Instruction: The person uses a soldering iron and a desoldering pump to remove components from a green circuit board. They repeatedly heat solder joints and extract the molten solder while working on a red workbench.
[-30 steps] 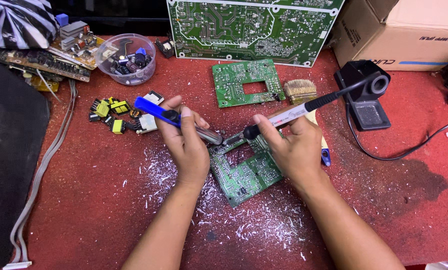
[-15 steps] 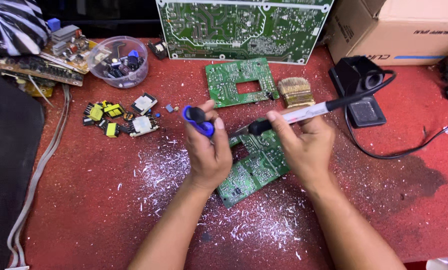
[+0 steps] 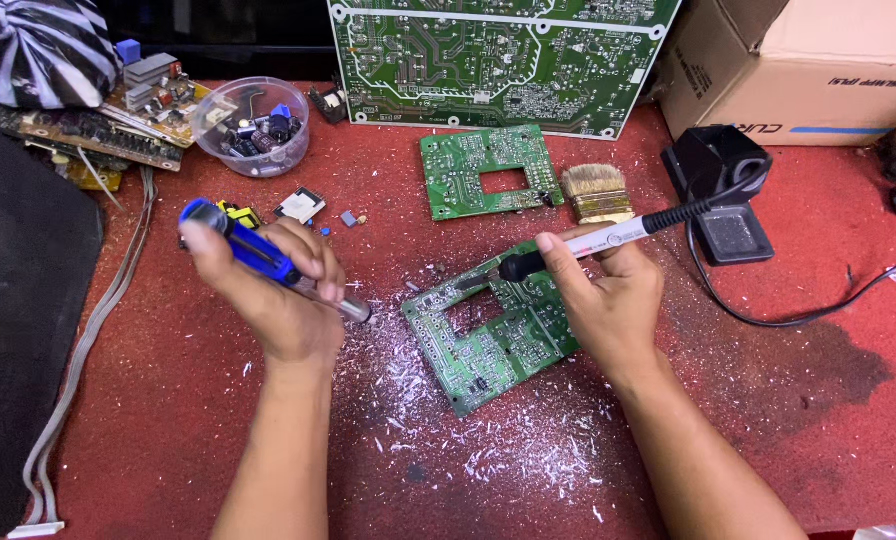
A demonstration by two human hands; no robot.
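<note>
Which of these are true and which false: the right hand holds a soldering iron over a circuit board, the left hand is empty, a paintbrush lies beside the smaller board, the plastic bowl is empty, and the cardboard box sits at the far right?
1. The right hand holds a soldering iron with its tip over the circuit board. True.
2. The left hand is empty. False: it grips a blue-handled desoldering pump, away from the board.
3. A paintbrush lies beside the smaller board. True.
4. The plastic bowl is empty. False: it holds small electronic parts.
5. The cardboard box sits at the far right. True.
</note>
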